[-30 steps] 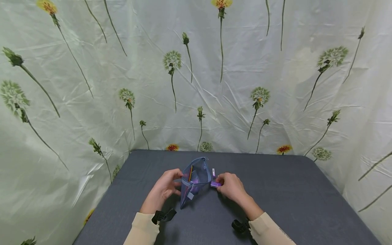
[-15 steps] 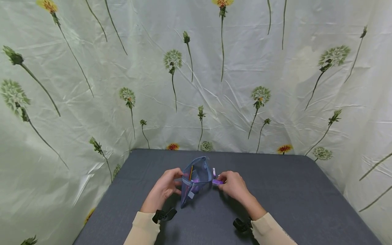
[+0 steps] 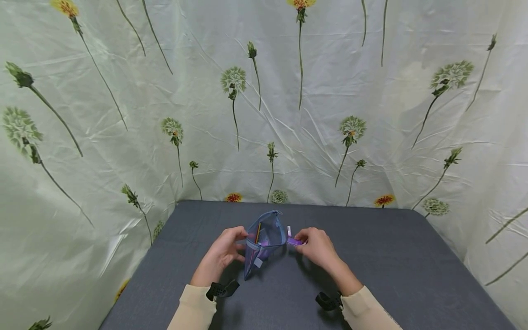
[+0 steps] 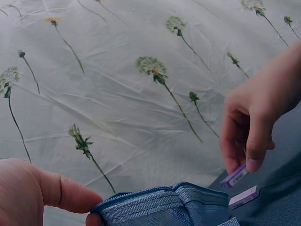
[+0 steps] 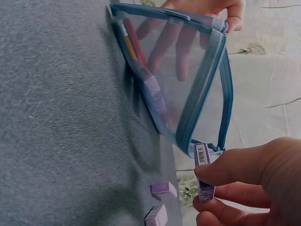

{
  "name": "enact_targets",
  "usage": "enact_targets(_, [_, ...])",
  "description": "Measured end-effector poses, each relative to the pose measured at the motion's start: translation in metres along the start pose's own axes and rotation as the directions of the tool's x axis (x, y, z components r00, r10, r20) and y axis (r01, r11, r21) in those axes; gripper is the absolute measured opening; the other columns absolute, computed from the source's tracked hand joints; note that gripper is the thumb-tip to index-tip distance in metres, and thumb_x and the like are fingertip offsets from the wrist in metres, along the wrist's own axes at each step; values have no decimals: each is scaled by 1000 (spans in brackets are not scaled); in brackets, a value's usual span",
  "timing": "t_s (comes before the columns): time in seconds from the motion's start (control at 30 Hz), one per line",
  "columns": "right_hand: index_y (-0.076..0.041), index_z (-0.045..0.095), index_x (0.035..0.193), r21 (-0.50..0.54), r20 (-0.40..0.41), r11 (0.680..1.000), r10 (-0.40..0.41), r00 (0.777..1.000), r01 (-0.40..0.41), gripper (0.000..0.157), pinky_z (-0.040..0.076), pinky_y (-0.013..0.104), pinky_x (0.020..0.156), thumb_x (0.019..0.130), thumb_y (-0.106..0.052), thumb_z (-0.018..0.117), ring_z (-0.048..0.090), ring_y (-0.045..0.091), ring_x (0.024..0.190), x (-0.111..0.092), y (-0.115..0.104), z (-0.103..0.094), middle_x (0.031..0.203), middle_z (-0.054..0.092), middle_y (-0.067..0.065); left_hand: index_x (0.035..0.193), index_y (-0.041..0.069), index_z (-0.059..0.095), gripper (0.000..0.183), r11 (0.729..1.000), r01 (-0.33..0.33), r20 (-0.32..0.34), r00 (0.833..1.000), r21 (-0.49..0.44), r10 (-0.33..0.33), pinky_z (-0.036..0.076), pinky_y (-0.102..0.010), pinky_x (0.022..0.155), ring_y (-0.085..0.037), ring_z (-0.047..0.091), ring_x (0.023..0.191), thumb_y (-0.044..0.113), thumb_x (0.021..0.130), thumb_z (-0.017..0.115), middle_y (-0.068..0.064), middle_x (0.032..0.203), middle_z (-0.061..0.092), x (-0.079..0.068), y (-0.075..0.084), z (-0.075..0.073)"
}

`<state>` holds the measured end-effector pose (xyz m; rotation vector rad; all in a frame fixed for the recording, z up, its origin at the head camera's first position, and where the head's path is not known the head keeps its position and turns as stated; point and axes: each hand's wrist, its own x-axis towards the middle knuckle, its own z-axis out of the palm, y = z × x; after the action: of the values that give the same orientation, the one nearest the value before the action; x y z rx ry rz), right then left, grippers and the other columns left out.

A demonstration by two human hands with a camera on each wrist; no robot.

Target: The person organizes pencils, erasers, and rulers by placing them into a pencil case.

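Note:
My left hand [image 3: 224, 247] pinches the near-left edge of a translucent blue zip pencil pouch [image 5: 202, 89], thumb on one side and fingers behind the mesh. The pouch's mouth gapes toward the right. Through its wall show a yellow pencil [image 5: 130, 47], a red pencil [image 5: 135, 40] and a purple block [image 5: 153, 92]. Just right of the opening, my right hand [image 3: 317, 247] holds a small purple box with a barcode [image 5: 202, 155] between thumb and fingers. In the right wrist view the box's end overlaps the pouch's zip corner.
Two similar purple-and-white boxes lie on the dark grey table [image 3: 371, 256], one [image 5: 162, 189] nearer the pouch and another [image 5: 156, 216] beside it. A flower-printed white curtain [image 3: 313, 137] hangs behind the table and along its sides.
My right hand has shifted slightly up and to the right in the head view, the purple box moving with it. My left hand and the pouch stay nearly still.

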<state>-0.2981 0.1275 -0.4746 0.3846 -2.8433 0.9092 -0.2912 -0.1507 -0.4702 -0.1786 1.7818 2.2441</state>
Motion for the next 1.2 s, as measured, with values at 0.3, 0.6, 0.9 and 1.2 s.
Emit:
enact_targets(0.3, [-18,76,89,33,-13,999,-9,1000,9,13,48,33,62,78,-13,81,57,9,70,3,-7,-5,78,65,-8,64,18,55,24,1000,-2,14,1000,-12,2,50,-62,66,-38,61,96,12,87,54,-24,129,54,1,-1,0])
enact_targets(0.6, [-18,77,91,39,-9,998,-38,999,38,15,48,34,65,80,-10,81,57,8,71,5,-20,-11,79,65,-9,64,18,57,23,1000,4,14,1000,-15,-4,50,-63,67,-39,62,96,12,87,56,-28,134,53,2,-1,-1])
enact_targets(0.9, [-19,77,92,31,-25,998,-49,998,50,14,48,35,67,81,-15,83,56,10,73,9,-33,-17,85,63,-6,65,17,55,22,1000,5,14,1000,-20,-4,50,-63,66,-39,62,97,12,86,55,-28,133,52,3,-1,-1])
enact_targets(1.2, [-20,77,90,13,-28,998,-56,998,57,13,45,36,67,80,-16,84,53,12,75,10,-43,-20,83,57,-6,62,17,56,23,1000,2,11,1000,-7,-2,50,-62,66,-41,61,99,11,84,57,-26,131,55,2,-1,0])
